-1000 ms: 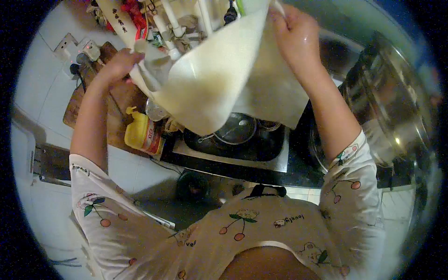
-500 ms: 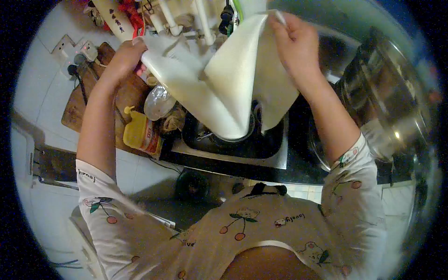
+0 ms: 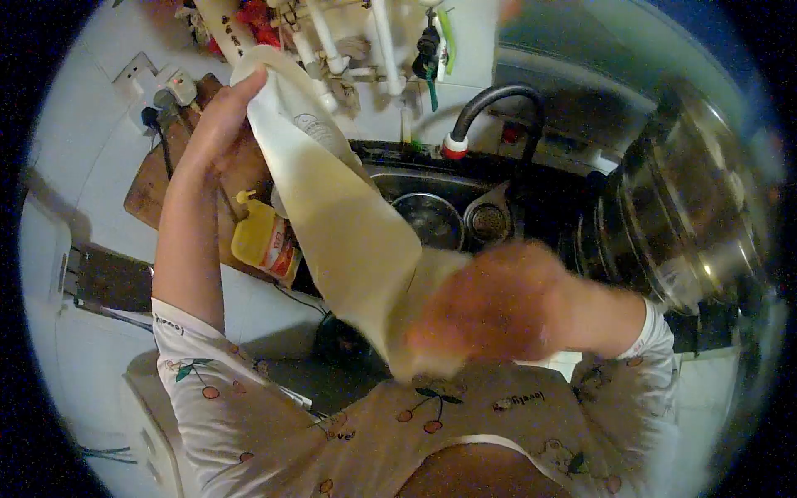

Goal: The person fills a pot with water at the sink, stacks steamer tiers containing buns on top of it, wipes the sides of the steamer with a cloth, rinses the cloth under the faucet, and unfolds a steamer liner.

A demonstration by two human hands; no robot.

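A cream-coloured flexible mat (image 3: 344,224) with a small printed mark near its upper end stretches diagonally toward my body. At its upper left end, my left hand (image 3: 237,100) is closed on the edge, thumb on top. My right hand (image 3: 498,307) is closed around the mat's lower part in front of my shirt, its fingers blurred by motion. Behind the mat lies a dark sink (image 3: 382,178), with a round metal pan (image 3: 427,217) in it, partly covered by the mat.
A black faucet (image 3: 498,95) arches over the sink beside a round drain strainer (image 3: 488,222). Large stacked metal pots (image 3: 681,199) stand on the right. On the left are a yellow pump bottle (image 3: 259,236), a wooden board (image 3: 154,187) and wall plugs (image 3: 162,91).
My right hand has swung down toward my body, bringing its side of the mat along. My left hand keeps its hold at the upper left. The sink and faucet are now uncovered.
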